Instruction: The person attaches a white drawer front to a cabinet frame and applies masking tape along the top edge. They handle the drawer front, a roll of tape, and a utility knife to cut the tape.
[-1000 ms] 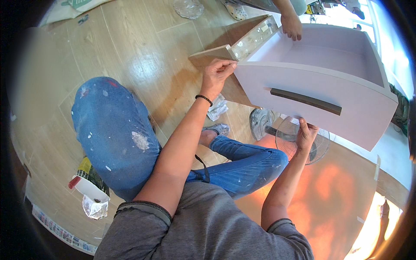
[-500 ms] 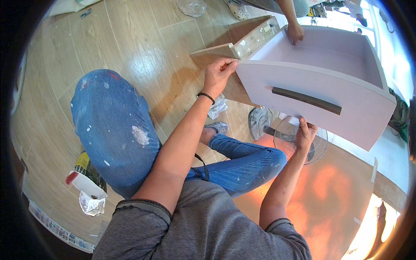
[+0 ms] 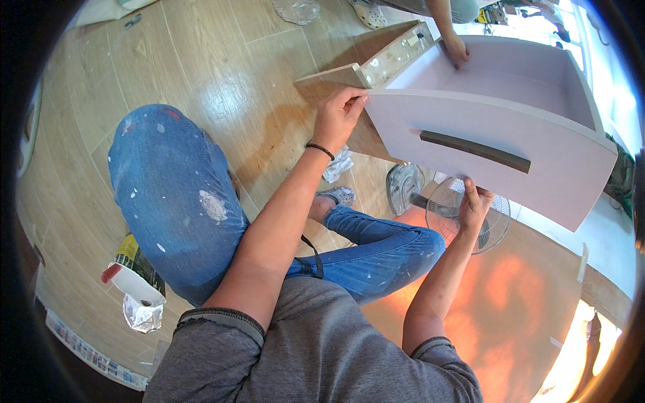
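Observation:
A pale lilac-white drawer (image 3: 443,121) with a long dark handle (image 3: 476,152) on its front panel is held up before me, tilted, its inside showing. My left hand (image 3: 339,117) pinches the front panel's upper left corner between thumb and fingers. Under the handle, my right hand (image 3: 474,207) grips the panel's lower edge, thumb on the front face and fingers mostly hidden. A co-worker's hand (image 3: 457,51) reaches over the drawer's far side wall, its fingers inside.
Behind the drawer lies a wooden frame (image 3: 396,57) on the plank floor (image 3: 201,60). A fan (image 3: 469,215) stands under the drawer. By my left knee is a container with a red-handled tool (image 3: 111,273) and foil (image 3: 143,314). A plastic bag (image 3: 295,10) lies farther off.
The drawer has shifted very slightly upward at its far side, with the co-worker's hand. Both my hands keep their hold, nearly still.

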{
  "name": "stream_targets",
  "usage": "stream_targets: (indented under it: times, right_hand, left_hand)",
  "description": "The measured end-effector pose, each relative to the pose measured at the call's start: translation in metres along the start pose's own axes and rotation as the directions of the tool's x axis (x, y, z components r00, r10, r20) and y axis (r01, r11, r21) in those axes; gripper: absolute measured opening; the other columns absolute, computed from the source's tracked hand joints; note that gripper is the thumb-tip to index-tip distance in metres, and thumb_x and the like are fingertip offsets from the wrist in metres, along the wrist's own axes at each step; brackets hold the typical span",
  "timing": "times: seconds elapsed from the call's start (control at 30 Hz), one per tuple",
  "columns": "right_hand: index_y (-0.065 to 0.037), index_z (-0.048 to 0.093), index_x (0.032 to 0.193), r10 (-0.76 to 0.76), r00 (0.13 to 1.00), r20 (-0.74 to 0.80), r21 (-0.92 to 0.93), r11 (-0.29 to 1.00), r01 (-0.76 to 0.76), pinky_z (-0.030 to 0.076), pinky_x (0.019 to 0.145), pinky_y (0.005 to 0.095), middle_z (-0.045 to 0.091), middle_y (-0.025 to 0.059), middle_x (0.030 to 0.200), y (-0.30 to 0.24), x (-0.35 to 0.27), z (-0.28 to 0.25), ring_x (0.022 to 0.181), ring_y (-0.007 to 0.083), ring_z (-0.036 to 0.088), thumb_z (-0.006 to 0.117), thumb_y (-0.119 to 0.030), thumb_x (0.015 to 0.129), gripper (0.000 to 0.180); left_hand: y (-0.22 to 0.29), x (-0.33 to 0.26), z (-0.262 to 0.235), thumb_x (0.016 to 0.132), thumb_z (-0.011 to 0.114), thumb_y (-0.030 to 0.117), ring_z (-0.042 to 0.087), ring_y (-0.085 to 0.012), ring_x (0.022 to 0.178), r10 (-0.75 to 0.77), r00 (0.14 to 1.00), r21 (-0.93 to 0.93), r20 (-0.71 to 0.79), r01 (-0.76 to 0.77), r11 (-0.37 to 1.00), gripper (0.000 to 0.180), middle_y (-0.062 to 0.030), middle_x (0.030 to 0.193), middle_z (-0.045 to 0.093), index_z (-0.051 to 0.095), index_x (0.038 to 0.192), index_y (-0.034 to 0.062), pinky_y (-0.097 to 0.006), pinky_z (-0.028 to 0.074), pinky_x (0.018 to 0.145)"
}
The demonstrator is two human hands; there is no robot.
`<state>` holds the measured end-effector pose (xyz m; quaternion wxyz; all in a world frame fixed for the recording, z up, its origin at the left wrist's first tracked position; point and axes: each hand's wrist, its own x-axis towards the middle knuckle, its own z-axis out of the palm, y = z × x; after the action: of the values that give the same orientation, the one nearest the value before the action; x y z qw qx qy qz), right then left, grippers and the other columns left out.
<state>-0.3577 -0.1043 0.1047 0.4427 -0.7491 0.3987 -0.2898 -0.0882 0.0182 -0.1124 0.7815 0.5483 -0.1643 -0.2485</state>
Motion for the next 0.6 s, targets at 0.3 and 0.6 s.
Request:
stream_targets:
  times: [0.3, 0.6]
  right_hand:
    - [-0.002, 0.073, 0.108, -0.004, 1.000, -0.025, -0.004, 1.000, 0.004, 0.050, 0.093, 0.0324, 0.073, 0.0044, 0.105, -0.003, 0.000, 0.005, 0.098, 0.0153, 0.066, 0.084, -0.003, 0.086, 0.025]
    - [-0.002, 0.074, 0.105, -0.023, 1.000, -0.012, 0.023, 0.999, 0.023, 0.050, 0.091, 0.0316, 0.073, 0.0039, 0.102, -0.002, 0.002, 0.007, 0.097, 0.0149, 0.066, 0.083, -0.002, 0.086, 0.022]
  left_hand:
    - [0.000, 0.010, -0.010, 0.094, 0.069, 0.007, 0.071, -0.0288, 0.083, 0.237, 0.964, 0.317, 0.125, -0.265, 0.911, 0.013, -0.0120, 0.095, 0.068, 0.063, 0.105, 0.0045, -0.039, 0.058, 0.071]
    - [-0.006, 0.009, -0.002, 0.092, 0.068, 0.007, 0.067, -0.0330, 0.081, 0.232, 0.967, 0.368, 0.109, -0.256, 0.894, 0.018, -0.0129, 0.093, 0.062, 0.055, 0.103, 0.0067, -0.044, 0.056, 0.069]
